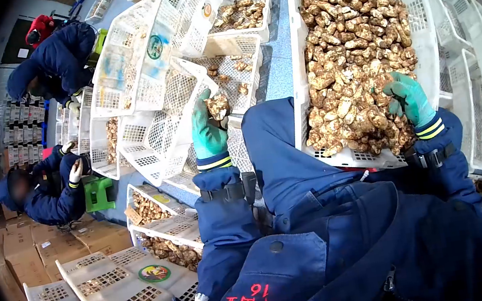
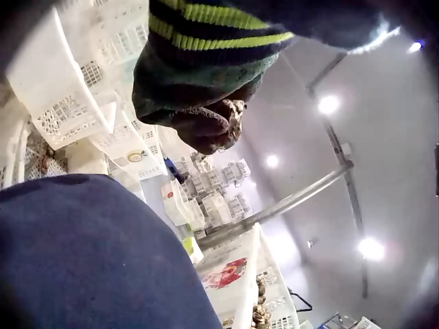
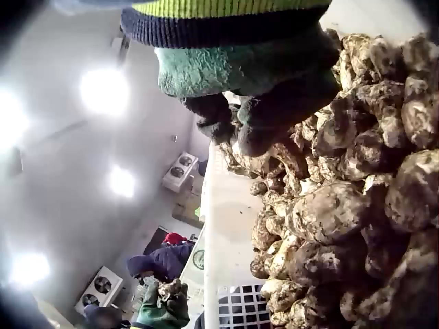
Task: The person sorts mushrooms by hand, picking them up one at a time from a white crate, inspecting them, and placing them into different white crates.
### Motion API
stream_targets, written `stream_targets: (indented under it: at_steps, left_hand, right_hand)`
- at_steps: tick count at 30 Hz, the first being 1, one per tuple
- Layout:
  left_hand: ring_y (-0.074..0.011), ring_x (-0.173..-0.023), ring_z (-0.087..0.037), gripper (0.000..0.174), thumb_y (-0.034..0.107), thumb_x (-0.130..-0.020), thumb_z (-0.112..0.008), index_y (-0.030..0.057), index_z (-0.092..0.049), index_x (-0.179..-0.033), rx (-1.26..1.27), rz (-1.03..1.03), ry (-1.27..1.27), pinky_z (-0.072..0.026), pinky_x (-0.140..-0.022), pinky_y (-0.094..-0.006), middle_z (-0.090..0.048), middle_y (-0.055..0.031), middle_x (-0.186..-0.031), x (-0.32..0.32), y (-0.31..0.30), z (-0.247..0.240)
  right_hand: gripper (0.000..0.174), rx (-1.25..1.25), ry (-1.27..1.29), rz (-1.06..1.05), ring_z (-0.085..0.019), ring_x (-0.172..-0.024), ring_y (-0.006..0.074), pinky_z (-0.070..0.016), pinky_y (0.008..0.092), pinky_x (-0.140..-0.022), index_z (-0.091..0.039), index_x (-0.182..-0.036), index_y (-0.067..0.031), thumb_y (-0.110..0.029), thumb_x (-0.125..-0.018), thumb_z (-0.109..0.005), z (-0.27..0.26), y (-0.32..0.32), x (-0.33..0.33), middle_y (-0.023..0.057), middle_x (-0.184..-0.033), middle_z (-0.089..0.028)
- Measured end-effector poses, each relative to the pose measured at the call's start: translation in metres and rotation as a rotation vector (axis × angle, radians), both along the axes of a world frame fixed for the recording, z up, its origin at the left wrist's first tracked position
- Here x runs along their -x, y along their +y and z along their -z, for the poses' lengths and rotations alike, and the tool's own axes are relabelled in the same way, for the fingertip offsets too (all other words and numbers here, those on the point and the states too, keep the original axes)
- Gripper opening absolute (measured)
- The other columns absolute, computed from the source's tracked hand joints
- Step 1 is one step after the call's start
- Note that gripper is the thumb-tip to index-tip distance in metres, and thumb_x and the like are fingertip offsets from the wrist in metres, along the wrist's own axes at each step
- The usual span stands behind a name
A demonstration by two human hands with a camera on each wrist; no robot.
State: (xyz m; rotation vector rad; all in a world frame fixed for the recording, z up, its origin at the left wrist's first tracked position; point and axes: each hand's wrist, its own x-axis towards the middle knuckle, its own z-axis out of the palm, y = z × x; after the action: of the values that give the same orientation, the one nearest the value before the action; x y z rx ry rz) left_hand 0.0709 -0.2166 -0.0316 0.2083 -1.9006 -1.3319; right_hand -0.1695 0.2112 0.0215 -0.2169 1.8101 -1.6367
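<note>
My left hand (image 1: 207,132), in a green glove, grips a dirt-covered mushroom (image 1: 218,107) beside the big crate. In the left wrist view, the mushroom (image 2: 235,118) shows as a pale edge past the gloved fingers (image 2: 199,127). At the right side of a heap of mushrooms (image 1: 357,54), my gloved right hand (image 1: 411,97) reaches in with curled fingers. The right wrist view shows its thumb and fingers (image 3: 257,127) pinching a pale bit of mushroom (image 3: 234,103), mostly hidden by the glove. A white crate (image 1: 425,20) with slotted walls holds the heap.
Left of the heap stand several white crates (image 1: 155,132), some holding a few mushrooms. More crates (image 1: 481,104) are stacked on the right. Two people in blue (image 1: 59,62) work at the far left, near cardboard boxes (image 1: 60,243) and a green stool (image 1: 98,194).
</note>
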Motion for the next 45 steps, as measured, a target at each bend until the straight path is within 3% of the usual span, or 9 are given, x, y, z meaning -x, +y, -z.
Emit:
stream_targets:
  at_steps: [3, 9, 13, 21, 26, 30, 32, 37, 45]
  left_hand:
    - [-0.0175, -0.111, -0.061, 0.053, 0.002, -0.094, -0.061, 0.0008, -0.043, -0.144, -0.481, 0.163, -0.049, -0.0585, -0.082, -0.0222, -0.048, -0.0152, -0.142, -0.012, -0.030, 0.008]
    - [-0.0170, -0.058, -0.062, 0.046, 0.041, -0.101, -0.056, -0.0017, -0.062, -0.117, -1.053, 0.012, -0.083, -0.0436, -0.041, -0.0195, -0.067, -0.0116, -0.087, -0.002, 0.000, -0.038]
    - [-0.0157, -0.054, -0.057, 0.044, 0.041, -0.100, -0.056, -0.0007, -0.063, -0.114, -1.218, -0.012, -0.106, -0.0405, -0.040, -0.0190, -0.066, -0.0106, -0.088, -0.009, -0.007, -0.013]
    - [-0.0123, -0.078, -0.061, 0.040, 0.015, -0.098, -0.061, -0.0008, -0.052, -0.133, -0.946, -0.020, -0.081, -0.0512, -0.061, -0.0195, -0.063, -0.0089, -0.111, -0.045, -0.029, 0.048]
    - [-0.0178, -0.109, -0.061, 0.062, 0.000, -0.086, -0.072, -0.0038, -0.043, -0.141, -0.227, -0.218, -0.333, -0.0546, -0.084, -0.0262, -0.059, -0.0116, -0.127, -0.048, -0.030, 0.043]
    - [-0.0103, -0.094, -0.062, 0.047, 0.002, -0.093, -0.065, -0.0007, -0.049, -0.136, -0.749, -0.098, -0.067, -0.0521, -0.064, -0.0166, -0.062, -0.0091, -0.123, -0.050, -0.025, 0.029]
    - [-0.0085, -0.069, -0.062, 0.034, 0.035, -0.101, -0.057, 0.0064, -0.062, -0.120, -1.333, 0.034, 0.052, -0.0484, -0.046, -0.0168, -0.069, -0.0048, -0.099, -0.041, -0.036, 0.010]
    - [-0.0104, -0.062, -0.064, 0.030, 0.040, -0.095, -0.065, 0.0114, -0.066, -0.105, -1.370, -0.119, 0.067, -0.0465, -0.043, -0.0175, -0.070, -0.0007, -0.089, -0.040, -0.045, 0.010]
    - [-0.0100, -0.058, -0.059, 0.055, 0.045, -0.099, -0.054, -0.0003, -0.052, -0.131, -1.122, -0.113, -0.074, -0.0451, -0.044, -0.0164, -0.067, -0.0133, -0.120, -0.031, -0.060, -0.025]
  right_hand:
    - [0.026, -0.002, 0.041, -0.007, -0.057, -0.048, 0.0090, -0.0425, 0.0196, -0.038, -0.057, -0.108, -0.0019, -0.026, -0.096, -0.058, -0.008, -0.003, -0.005, 0.0033, -0.087, -0.063]
    - [0.033, -0.011, 0.113, -0.073, -0.059, -0.049, 0.0087, -0.0414, 0.0192, -0.037, -0.057, -0.109, -0.0006, -0.031, -0.096, -0.060, 0.003, 0.003, -0.002, 0.0031, -0.086, -0.064]
    - [0.034, -0.004, 0.020, 0.028, -0.059, -0.050, 0.0086, -0.0403, 0.0191, -0.037, -0.056, -0.113, -0.0006, -0.030, -0.096, -0.060, -0.009, -0.006, -0.012, 0.0031, -0.087, -0.064]
    - [0.035, -0.013, -0.019, -0.025, -0.058, -0.048, 0.0095, -0.0418, 0.0197, -0.037, -0.054, -0.121, 0.0005, -0.023, -0.095, -0.058, 0.005, -0.001, -0.006, 0.0052, -0.090, -0.064]
    - [0.025, -0.046, 0.054, -0.012, -0.054, -0.046, 0.0087, -0.0395, 0.0204, -0.040, -0.058, -0.100, -0.0039, -0.027, -0.093, -0.056, -0.013, -0.010, -0.017, -0.0011, -0.068, -0.058]
    - [0.026, -0.050, 0.095, -0.029, -0.056, -0.047, 0.0086, -0.0397, 0.0196, -0.040, -0.058, -0.102, -0.0035, -0.028, -0.093, -0.057, -0.013, -0.009, -0.019, -0.0006, -0.070, -0.059]
    - [0.027, -0.038, 0.053, 0.001, -0.056, -0.048, 0.0085, -0.0398, 0.0194, -0.039, -0.058, -0.104, -0.0032, -0.028, -0.093, -0.057, -0.012, -0.010, -0.019, -0.0005, -0.072, -0.060]
    - [0.034, -0.019, -0.032, -0.014, -0.057, -0.048, 0.0085, -0.0416, 0.0186, -0.037, -0.055, -0.121, -0.0006, -0.023, -0.095, -0.058, 0.002, -0.001, -0.009, 0.0051, -0.090, -0.064]
    - [0.036, 0.031, -0.044, -0.008, -0.057, -0.048, 0.0085, -0.0405, 0.0185, -0.037, -0.052, -0.124, -0.0009, -0.022, -0.096, -0.058, 0.002, -0.003, -0.012, 0.0057, -0.090, -0.064]
